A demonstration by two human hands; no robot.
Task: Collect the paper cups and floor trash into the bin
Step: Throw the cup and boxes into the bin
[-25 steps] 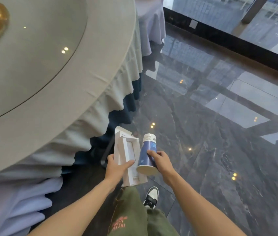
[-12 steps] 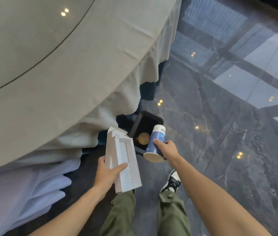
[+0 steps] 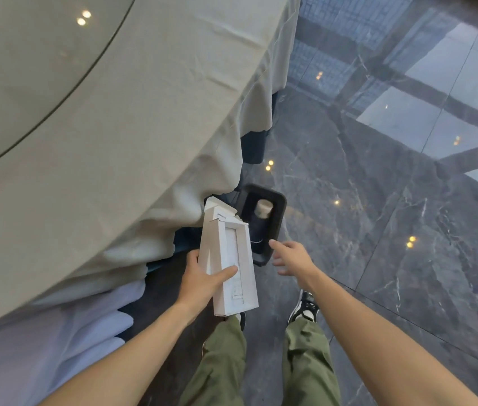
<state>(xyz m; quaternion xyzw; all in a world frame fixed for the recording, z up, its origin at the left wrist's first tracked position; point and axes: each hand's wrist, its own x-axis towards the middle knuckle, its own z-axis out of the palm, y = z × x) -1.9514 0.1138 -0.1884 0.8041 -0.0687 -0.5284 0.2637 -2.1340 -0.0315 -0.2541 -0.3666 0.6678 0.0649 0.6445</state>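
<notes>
- Box (image 3: pixel 227 263) sits in my left hand (image 3: pixel 202 281), thumb across its face, fingers behind; its top flap pokes up at 12 o'clock
- Thin white card, so I judge it light, stiff along the edges, easy to crush at the window
- Best hold is low on its long sides, as now
- Right hand (image 3: pixel 290 257) is wide and empty, fingers spread just beside the bin (image 3: pixel 279 212)
- Bin stands on the floor (image 3: pixel 378 230) at 1 o'clock from the box, a cup (image 3: pixel 263 208) lying inside
- Box looks longer than the bin mouth, so I would drop it end first
</notes>
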